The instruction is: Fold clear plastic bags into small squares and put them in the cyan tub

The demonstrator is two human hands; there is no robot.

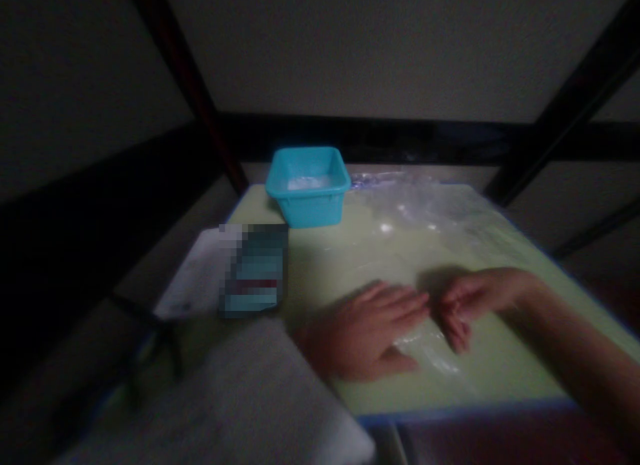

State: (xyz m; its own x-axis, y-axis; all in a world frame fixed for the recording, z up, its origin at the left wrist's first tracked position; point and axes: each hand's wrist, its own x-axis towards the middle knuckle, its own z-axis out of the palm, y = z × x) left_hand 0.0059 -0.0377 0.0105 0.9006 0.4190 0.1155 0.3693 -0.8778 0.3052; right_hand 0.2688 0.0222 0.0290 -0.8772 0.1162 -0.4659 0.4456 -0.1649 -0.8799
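Plastic film (415, 205), transparent, spans three to five o'clock; at five, the left hand (370, 335) lies flat, fingers extended, presumably steadying it; at four, the right hand (465, 305) curls inward, grip indeterminable.

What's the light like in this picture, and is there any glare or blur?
Head view: dim overall; white glare on the clear plastic; soft blur on the left hand and right hand, with a shadow beside the right; blocky pixels mask a flat item near the blue basket.
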